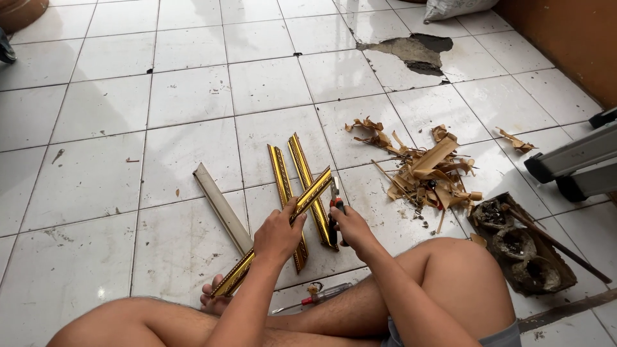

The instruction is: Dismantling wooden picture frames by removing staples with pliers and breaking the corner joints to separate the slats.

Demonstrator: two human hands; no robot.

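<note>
While seated on the tiled floor (116, 193), a person works a gold moulding strip (283, 228) with a small pair of pliers (335, 204).

Strip runs diagonally, lower end by the bare foot (215, 302), upper end at the plier tip. Left hand (277, 234) closed around strip mid-length; right hand (352, 228) closed on plier handles. Two more gold strips (302, 186) lie flat beneath, touching the held one; a pale grey strip (222, 209) lies just left. Screwdriver (318, 297) near the shin. Heap of wood scraps (427, 170) to the right; beyond it a dark tray (524, 247).
</note>
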